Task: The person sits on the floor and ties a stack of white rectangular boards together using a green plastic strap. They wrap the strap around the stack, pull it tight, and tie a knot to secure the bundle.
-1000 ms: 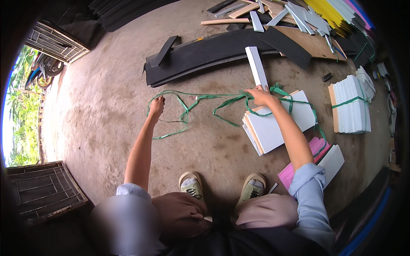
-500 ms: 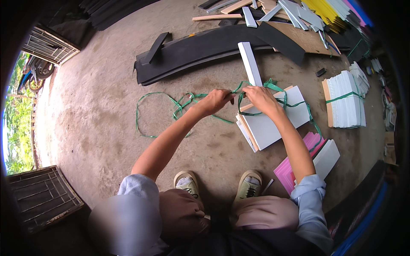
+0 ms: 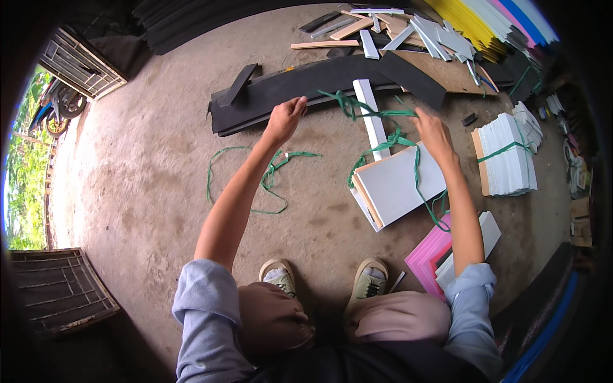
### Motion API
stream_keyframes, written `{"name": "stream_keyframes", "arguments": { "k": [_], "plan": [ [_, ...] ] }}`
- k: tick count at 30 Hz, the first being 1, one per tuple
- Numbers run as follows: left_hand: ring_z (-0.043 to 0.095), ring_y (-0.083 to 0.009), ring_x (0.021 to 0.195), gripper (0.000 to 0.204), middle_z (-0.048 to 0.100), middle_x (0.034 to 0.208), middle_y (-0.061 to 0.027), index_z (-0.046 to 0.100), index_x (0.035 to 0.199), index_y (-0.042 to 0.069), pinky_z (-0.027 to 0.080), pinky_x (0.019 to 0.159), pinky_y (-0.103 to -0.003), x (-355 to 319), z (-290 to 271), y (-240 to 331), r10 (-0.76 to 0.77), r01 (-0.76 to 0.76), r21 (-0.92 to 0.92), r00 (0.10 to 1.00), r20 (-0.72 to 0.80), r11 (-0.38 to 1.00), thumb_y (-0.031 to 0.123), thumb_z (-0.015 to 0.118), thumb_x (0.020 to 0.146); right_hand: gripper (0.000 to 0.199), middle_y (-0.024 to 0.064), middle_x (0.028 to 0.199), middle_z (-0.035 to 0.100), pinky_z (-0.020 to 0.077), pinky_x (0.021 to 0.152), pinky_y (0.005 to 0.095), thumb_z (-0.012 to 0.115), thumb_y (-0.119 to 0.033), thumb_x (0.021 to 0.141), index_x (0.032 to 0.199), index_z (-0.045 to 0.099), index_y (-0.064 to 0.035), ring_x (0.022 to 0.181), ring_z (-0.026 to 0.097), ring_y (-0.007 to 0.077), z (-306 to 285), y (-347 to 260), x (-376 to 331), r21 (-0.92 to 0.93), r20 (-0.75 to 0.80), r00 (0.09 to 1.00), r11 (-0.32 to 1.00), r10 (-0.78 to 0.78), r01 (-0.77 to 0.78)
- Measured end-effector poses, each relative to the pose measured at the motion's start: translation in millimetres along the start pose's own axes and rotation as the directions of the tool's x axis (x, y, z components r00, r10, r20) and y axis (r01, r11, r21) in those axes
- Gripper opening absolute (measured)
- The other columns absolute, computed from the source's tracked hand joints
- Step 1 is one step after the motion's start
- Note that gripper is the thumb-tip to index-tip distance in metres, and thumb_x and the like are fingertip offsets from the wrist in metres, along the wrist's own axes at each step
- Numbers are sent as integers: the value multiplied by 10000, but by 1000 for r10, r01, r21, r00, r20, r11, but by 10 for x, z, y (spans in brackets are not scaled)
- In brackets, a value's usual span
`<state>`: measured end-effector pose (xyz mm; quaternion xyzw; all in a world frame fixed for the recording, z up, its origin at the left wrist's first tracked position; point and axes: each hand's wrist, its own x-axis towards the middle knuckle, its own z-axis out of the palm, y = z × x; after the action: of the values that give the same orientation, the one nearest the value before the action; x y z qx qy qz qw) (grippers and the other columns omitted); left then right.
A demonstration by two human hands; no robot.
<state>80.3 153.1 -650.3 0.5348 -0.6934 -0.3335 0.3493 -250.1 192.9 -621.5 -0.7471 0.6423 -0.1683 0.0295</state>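
My right hand (image 3: pixel 436 133) is closed on a green plastic twine (image 3: pixel 393 113), whose knotted bunch floats out to the left in mid-air. My left hand (image 3: pixel 287 120), fingers pinched together, is raised left of that loose end; a gap shows between them, and what it holds, if anything, cannot be made out. Below my right hand lies a stack of white and tan foam-like boards (image 3: pixel 402 185), with more green twine draped over it and at its far left edge. A long white strip (image 3: pixel 370 121) stretches away behind the stack.
Another length of green twine (image 3: pixel 271 175) curls on the concrete floor at left. Pink sheets (image 3: pixel 426 252) lie near my right knee, and a tied white bundle (image 3: pixel 506 156) stands at right. Long black sheets (image 3: pixel 306 86) and scattered offcuts (image 3: pixel 408 35) lie farther off.
My hands have moved apart, left hand up and leftward, right hand up and rightward. The twine between them has lifted off the stack, with its bunch now in the air.
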Motion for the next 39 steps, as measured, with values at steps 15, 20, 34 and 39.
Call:
{"name": "stream_keyframes", "arguments": {
  "k": [15,20,34,39],
  "plan": [
    [223,-46,512,375,240,512,28,298,583,33,195,416,-234,-90,-186,193,33,-121,-248,943,-331,961,147,588,791,182,178,802,586,421,627,396,487,-203,862,877,510,-24,787,545,377,-100,453,12,176,-222,936,955,274,-238],
    [287,-32,532,215,281,528,-26,409,635,-26,280,435,-227,-199,-237,-34,61,-87,-33,881,-469,996,77,567,737,212,174,811,595,408,644,418,514,-232,847,836,520,-21,793,564,371,-242,1075,-149,125,-303,889,939,343,-320],
    [574,-260,974,254,555,1029,-134,404,784,99,490,829,-390,-158,47,464,-183,250,-893,964,193,375,312,510,873,625,170,1319,284,184,969,592,607,-245,777,1289,305,-51,1235,256,338,346,-46,-451,-199,79,990,975,114,-96],
    [593,-201,828,248,562,840,-55,416,779,110,499,723,-334,-56,54,630,-138,218,-934,973,185,284,320,506,877,587,168,1211,443,257,966,489,626,-240,763,1230,319,-58,1143,416,302,927,-571,-223,280,242,939,944,-245,175]
  ]
}}
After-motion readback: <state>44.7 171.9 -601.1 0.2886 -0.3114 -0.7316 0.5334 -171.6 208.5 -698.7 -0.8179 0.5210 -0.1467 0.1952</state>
